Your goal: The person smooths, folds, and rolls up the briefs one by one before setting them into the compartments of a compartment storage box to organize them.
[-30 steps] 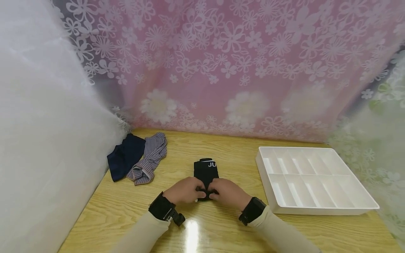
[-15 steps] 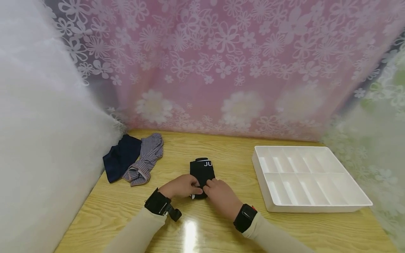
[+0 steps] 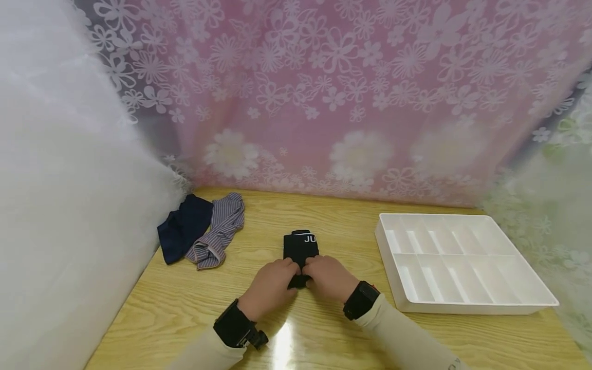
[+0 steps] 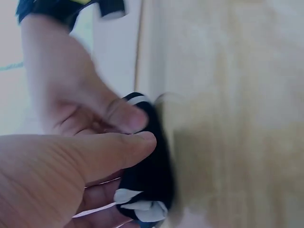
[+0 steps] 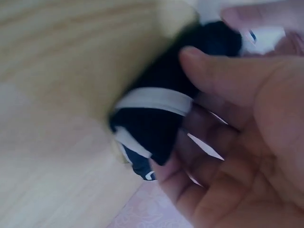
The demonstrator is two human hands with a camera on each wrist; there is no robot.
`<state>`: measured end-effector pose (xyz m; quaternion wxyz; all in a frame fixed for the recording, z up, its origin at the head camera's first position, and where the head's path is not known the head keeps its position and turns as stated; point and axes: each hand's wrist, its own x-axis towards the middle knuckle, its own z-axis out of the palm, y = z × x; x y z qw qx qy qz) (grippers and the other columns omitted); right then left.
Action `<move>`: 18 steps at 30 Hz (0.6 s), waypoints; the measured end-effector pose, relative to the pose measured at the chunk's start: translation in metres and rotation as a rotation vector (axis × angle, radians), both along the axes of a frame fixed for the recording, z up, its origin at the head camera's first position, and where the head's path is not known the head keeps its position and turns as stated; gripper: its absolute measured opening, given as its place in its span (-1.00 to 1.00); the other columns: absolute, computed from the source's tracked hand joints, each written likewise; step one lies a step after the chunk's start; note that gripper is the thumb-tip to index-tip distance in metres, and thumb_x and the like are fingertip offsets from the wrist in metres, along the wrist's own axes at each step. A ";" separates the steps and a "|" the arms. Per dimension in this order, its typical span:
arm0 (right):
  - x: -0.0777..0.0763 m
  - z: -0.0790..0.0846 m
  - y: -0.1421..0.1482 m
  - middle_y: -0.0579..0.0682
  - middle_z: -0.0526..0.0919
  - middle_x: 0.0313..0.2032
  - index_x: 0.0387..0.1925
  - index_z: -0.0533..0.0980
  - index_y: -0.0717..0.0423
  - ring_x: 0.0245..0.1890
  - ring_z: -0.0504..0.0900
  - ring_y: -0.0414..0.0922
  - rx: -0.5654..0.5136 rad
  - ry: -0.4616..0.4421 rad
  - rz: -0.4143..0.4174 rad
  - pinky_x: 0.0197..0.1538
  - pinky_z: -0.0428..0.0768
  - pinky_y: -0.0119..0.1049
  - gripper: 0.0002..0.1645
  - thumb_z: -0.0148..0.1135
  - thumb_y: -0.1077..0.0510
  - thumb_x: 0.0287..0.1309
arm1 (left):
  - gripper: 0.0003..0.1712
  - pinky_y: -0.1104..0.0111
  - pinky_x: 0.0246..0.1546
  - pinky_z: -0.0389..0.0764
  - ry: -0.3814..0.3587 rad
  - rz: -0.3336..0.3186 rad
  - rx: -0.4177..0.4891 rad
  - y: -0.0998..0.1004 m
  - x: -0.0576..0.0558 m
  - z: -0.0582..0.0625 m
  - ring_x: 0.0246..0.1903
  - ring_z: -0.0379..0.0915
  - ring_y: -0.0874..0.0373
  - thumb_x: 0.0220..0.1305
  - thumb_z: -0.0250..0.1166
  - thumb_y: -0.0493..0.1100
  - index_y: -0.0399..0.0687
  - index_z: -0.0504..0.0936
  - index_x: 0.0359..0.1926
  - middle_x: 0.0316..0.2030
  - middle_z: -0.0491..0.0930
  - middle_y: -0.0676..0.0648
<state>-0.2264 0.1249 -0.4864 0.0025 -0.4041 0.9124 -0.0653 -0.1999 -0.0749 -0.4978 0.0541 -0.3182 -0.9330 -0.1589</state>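
A folded black cloth garment (image 3: 299,250) lies on the table in front of me, white letters near its far end. My left hand (image 3: 272,289) grips its near left part, and my right hand (image 3: 331,277) grips the near right part. In the left wrist view, the left thumb presses the near side of the black garment (image 4: 151,173), with fingers behind it. The right wrist view shows the right thumb on the rolled garment (image 5: 156,78), which has a white band, with fingers around its other side. Some fingertips are hidden by the cloth.
At the back left lie a navy cloth (image 3: 186,226) and a striped cloth (image 3: 221,231), side by side and touching. A white divided tray (image 3: 387,257) with several compartments stands to the right on the wooden table (image 3: 259,216). Curtains (image 3: 296,128) hang behind.
The near end of the black garment is folded over a little further. Both hands have shifted their hold along that edge; the left hand has turned more over it. Other things stayed put.
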 end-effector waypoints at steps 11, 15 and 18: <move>-0.004 0.002 0.017 -0.21 0.59 -0.32 -0.23 0.75 0.04 -0.37 0.48 -0.32 -0.143 -0.339 -0.003 -0.22 0.51 -0.37 -0.92 0.45 0.15 0.25 | -0.75 0.40 -0.44 0.50 -0.008 -0.051 -0.099 0.012 -0.003 0.004 -0.49 0.48 0.26 0.09 0.61 -0.12 0.05 0.64 -0.41 -0.50 0.53 0.11; 0.004 -0.004 0.015 -0.13 0.65 -0.23 -0.11 0.73 0.05 -0.27 0.57 -0.27 -0.131 -0.203 0.001 -0.15 0.58 -0.33 -0.83 0.44 0.13 0.28 | -0.78 0.43 -0.46 0.40 -0.173 -0.065 -0.021 0.007 -0.012 0.009 -0.52 0.36 0.34 0.09 0.59 -0.19 0.06 0.66 -0.48 -0.53 0.53 0.19; 0.011 -0.007 0.014 -0.10 0.63 -0.19 -0.09 0.68 0.04 -0.21 0.58 -0.19 -0.053 -0.022 0.003 -0.06 0.60 -0.24 -0.75 0.48 0.08 0.24 | -0.86 0.42 -0.42 0.45 -0.308 -0.067 0.012 0.002 -0.020 0.012 -0.50 0.41 0.34 0.13 0.58 -0.17 0.05 0.74 -0.44 -0.48 0.59 0.20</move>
